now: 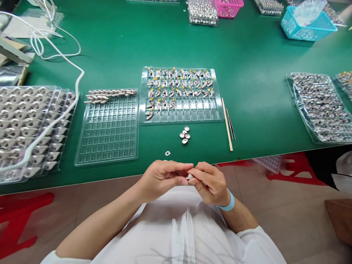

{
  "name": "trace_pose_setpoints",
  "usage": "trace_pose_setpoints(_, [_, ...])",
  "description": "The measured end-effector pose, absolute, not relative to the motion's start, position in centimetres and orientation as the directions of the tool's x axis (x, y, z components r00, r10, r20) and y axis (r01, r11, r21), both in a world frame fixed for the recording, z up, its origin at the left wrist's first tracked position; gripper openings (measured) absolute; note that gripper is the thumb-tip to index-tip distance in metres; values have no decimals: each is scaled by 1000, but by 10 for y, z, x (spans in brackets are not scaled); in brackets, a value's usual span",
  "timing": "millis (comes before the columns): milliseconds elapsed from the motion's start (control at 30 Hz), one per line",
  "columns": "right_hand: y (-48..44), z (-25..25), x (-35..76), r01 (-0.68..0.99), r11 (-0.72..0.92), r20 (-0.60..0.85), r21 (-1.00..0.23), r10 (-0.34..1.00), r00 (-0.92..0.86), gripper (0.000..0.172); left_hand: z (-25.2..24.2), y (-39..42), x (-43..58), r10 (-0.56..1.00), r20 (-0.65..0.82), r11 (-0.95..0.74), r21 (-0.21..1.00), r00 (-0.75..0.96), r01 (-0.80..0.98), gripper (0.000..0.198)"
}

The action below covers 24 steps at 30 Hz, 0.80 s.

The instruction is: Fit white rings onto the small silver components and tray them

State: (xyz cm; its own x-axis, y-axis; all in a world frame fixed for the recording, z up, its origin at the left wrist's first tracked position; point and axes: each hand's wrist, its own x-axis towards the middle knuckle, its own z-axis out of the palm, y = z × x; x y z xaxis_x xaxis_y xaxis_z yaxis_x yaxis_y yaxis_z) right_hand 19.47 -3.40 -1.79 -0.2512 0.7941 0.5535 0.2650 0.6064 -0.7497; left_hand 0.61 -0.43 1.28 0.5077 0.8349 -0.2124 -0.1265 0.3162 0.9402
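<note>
My left hand (167,178) and my right hand (209,183) meet just off the table's front edge. Between their fingertips is a small pale grey part (189,176), mostly covered, so its exact kind is hidden. Both hands pinch it. On the table ahead lie several small round metal caps (184,135) in a cluster and a few thin white rings (167,153). Behind them a clear compartment tray (189,116) holds rows of curved grey pieces with yellow tips. Right of that tray lie a wooden stick (227,124) and metal tweezers (231,124).
At left are a clear tray (107,146) with a top row of grey parts, stacked trays of grey shells (24,128) and a white cable (67,60). A packed tray (321,106) sits right. Blue (302,31) and pink baskets (229,8) stand at the back.
</note>
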Motion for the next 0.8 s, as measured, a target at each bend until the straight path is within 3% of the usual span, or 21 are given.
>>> trace_pose_setpoints(400, [-37, -12, 195, 328, 627, 578, -707, 779, -242, 25, 16, -5, 9, 818, -309, 402, 911, 485, -97, 29])
trace_pose_setpoints(800, [-44, -17, 193, 337, 614, 584, -714, 787, -198, 38, 12, -5, 10, 856, -189, 205, 979, 481, 19, 28])
